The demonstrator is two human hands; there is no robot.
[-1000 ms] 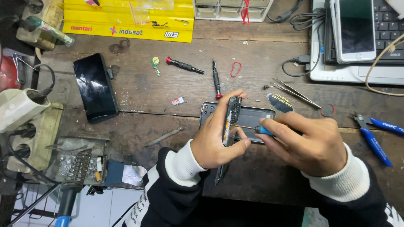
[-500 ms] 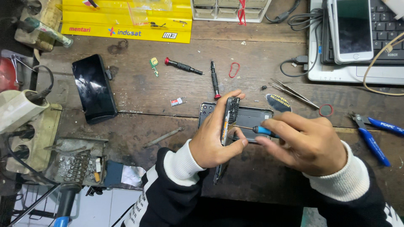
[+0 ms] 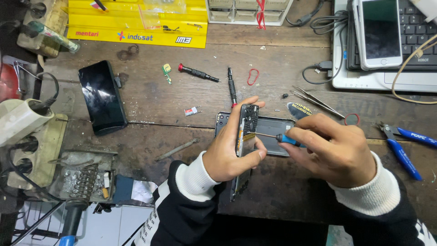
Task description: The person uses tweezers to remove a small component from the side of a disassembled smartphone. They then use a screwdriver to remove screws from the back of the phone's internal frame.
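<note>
The left hand [image 3: 227, 152] fingers clamp the opened phone frame [image 3: 245, 136] on edge above the counter [image 3: 182, 123]. The right hand [image 3: 334, 150] fingers pinch a blue-handled screwdriver [image 3: 280, 137], its tip touching the frame.

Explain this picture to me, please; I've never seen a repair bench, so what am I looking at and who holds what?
The view comes from a camera on the person's head, looking down at a worn wooden workbench. The left hand holds an opened phone body with exposed circuit parts on edge. The right hand holds a small blue-handled screwdriver, its tip at that phone. Under them lies a grey phone back panel. Around them: a black phone lying face up, a red-capped black screwdriver, metal tweezers, blue-handled pliers, a red rubber band and a white phone resting on a laptop keyboard.
</note>
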